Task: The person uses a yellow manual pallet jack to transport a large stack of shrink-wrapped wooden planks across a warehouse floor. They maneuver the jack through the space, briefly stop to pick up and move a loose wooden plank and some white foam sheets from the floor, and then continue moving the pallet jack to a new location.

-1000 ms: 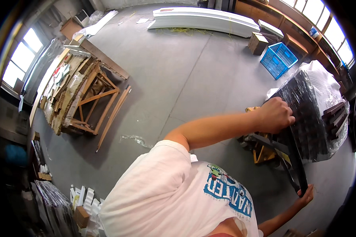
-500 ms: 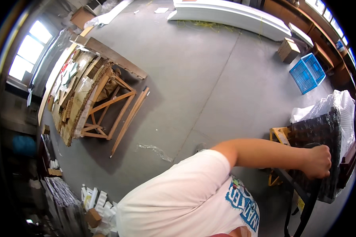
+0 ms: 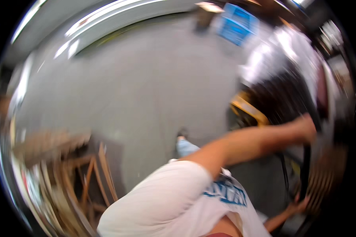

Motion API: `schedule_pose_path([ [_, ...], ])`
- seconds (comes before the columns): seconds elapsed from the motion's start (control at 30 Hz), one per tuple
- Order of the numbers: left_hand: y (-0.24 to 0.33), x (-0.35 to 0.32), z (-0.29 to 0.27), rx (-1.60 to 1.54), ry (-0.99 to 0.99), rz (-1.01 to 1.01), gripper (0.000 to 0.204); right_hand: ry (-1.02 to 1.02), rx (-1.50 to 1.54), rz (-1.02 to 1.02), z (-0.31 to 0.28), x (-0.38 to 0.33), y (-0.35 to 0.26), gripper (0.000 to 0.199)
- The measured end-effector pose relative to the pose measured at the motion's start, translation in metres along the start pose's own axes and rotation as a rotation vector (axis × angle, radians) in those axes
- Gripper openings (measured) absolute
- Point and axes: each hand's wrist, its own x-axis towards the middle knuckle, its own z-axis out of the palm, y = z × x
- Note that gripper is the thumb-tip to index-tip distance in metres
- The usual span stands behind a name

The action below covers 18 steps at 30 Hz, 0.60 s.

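Note:
My left hand (image 3: 307,128) reaches across to the right, its fingers closed at the top of a black handle (image 3: 305,168). Lower down, my right hand (image 3: 296,207) is beside the handle's lower part; motion smears its fingers, so its grip cannot be made out. The handle belongs to a yellow-framed wheeled truck (image 3: 249,108). Next to the yellow frame stands a dark wrapped stack (image 3: 283,94), with crumpled clear and white plastic film (image 3: 290,47) over its top and far side.
A blue plastic crate (image 3: 237,25) and a cardboard box (image 3: 206,15) stand beyond the stack. Long white panels (image 3: 114,19) lie along the far side. To the left are wooden frames (image 3: 89,177) with boards. My foot (image 3: 182,133) is on the grey floor (image 3: 146,83).
My view has swung to the right and blurred. The wrapped stack and crate now appear farther left and higher, the wooden frames lower. My right hand and a foot have come into view.

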Motion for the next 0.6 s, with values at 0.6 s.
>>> schedule_pose_path([
  [0.6, -0.203, -0.083, -0.064, -0.28, -0.143, 0.39, 0.019, 0.435, -0.057, 0.341, 0.211, -0.184, -0.289, 0.038],
])
